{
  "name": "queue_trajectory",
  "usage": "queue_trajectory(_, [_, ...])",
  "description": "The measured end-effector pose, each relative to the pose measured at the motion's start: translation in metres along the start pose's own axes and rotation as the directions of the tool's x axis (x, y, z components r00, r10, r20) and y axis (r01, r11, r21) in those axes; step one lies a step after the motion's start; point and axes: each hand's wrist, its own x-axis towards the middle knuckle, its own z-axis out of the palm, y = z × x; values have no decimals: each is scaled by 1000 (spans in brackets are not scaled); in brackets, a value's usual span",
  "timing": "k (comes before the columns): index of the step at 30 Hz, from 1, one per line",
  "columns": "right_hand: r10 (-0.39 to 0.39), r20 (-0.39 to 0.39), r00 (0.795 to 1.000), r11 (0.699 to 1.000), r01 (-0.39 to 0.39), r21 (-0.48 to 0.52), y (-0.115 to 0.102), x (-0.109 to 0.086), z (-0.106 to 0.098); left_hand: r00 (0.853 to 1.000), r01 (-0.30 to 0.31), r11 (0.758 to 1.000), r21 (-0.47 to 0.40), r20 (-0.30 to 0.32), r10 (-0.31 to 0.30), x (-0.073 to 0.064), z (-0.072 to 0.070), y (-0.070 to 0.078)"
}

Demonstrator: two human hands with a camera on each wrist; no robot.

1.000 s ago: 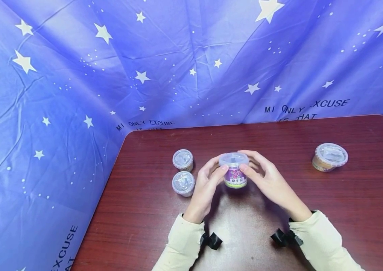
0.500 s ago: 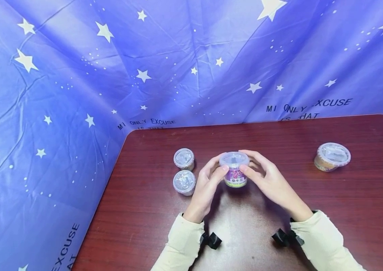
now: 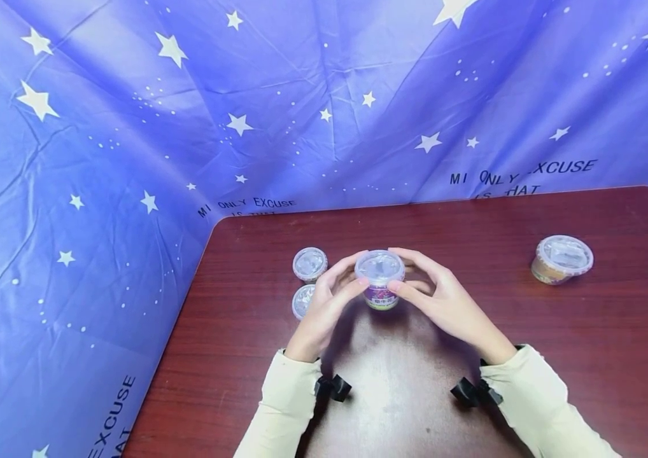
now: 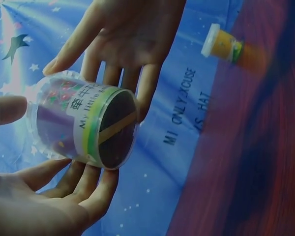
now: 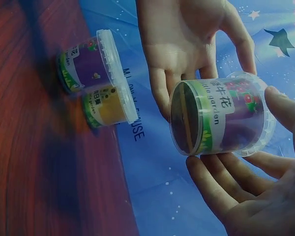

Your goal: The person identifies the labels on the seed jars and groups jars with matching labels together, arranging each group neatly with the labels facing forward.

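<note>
Between both hands is a clear plastic tub [image 3: 380,283] with a lid and a purple flower label reading "My little garden". The left hand [image 3: 330,304] grips its left side, thumb at the front under the lid rim. From the other side the right hand [image 3: 444,302] holds it the same way. Its underside shows in both wrist views, so the tub [image 5: 221,118] is off the table. Close to the left hand stand two similar lidded tubs, a farther tub [image 3: 309,263] and a nearer tub [image 3: 301,301], the nearer one partly hidden by that hand.
Another lidded tub [image 3: 561,259], with a yellow-orange label, stands far to the right on the dark red wooden table [image 3: 605,356]. A blue star-printed cloth [image 3: 301,76] hangs along the table's back and left sides. A black wrist device [image 3: 335,387] is on the left sleeve.
Both hands have moved left with the tub, toward the two tubs on the left. More of its lid top and less of its label now show. The left hand now covers part of the nearer tub.
</note>
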Motion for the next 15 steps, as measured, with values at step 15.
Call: queue_trajectory(15, [21,32,999,1000,-21,-3,12,6,16,999,43,997,69,-28,-41,-11,-15,-7])
